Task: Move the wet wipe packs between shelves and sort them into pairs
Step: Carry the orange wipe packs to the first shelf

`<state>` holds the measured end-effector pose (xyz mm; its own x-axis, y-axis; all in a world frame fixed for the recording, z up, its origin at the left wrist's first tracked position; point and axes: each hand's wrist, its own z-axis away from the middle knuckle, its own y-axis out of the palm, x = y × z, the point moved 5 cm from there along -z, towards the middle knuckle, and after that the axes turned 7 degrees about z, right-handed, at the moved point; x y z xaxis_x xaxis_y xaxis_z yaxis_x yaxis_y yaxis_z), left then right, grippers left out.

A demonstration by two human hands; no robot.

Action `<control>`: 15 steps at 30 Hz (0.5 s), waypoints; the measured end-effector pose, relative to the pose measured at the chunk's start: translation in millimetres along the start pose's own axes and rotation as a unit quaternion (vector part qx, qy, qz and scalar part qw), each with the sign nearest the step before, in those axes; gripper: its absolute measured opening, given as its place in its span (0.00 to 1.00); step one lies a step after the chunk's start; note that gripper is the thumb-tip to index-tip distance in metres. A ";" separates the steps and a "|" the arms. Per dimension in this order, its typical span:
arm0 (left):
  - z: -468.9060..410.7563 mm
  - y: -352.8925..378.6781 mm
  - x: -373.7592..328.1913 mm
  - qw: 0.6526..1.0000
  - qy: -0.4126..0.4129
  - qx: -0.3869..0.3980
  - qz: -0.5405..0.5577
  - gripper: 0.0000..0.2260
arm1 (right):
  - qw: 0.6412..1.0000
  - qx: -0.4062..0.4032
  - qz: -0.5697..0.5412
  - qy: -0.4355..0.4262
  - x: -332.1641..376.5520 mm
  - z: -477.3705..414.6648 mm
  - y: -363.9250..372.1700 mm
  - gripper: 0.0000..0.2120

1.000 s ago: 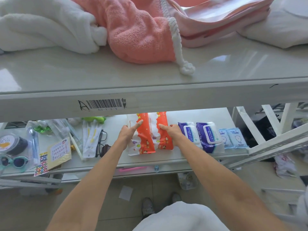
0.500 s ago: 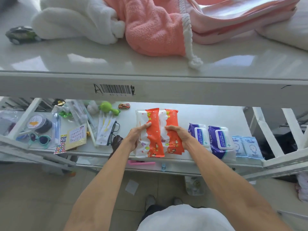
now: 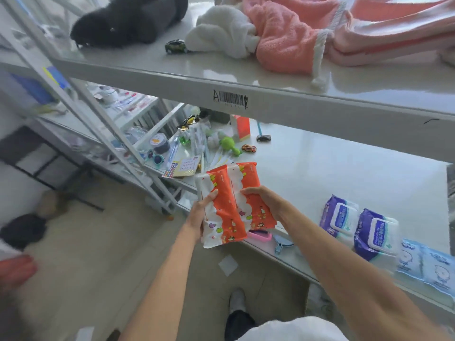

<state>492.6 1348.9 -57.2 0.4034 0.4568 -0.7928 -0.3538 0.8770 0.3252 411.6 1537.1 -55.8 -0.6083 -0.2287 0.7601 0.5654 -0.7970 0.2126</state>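
Note:
Two orange-and-white wet wipe packs are held side by side, lifted off the lower shelf and hanging over its front edge. My left hand grips the left pack, and my right hand grips the right one. To the right on the lower shelf lie two purple wet wipe packs and, beyond them, two light blue packs.
The upper shelf holds a pink towel, a white towel, a black plush and a toy car. Small toys, sunglasses and stickers crowd the lower shelf's left end. A second rack stands left.
Both hands closed on the orange packs and pulled them off the lower shelf toward me. The view has swung left, showing the floor and the neighbouring rack.

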 end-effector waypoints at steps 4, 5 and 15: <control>57.7 -63.6 13.5 0.997 0.010 -0.055 0.045 0.31 | 0.996 0.072 0.059 0.015 -10.2 -8.6 74.3 0.17; 73.9 -80.9 17.7 0.995 0.012 -0.079 0.054 0.32 | 0.993 0.084 0.076 0.017 -14.1 -13.0 94.2 0.21; 220.6 -260.5 50.8 0.948 0.054 -0.282 0.134 0.29 | 0.946 0.214 0.238 0.041 -56.2 -46.6 321.6 0.22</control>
<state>791.4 1176.5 -68.5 0.1566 0.6072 -0.7789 -0.8394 0.4974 0.2190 601.6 1267.6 -58.7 -0.2589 -0.5619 0.7857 0.9496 -0.2970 0.1005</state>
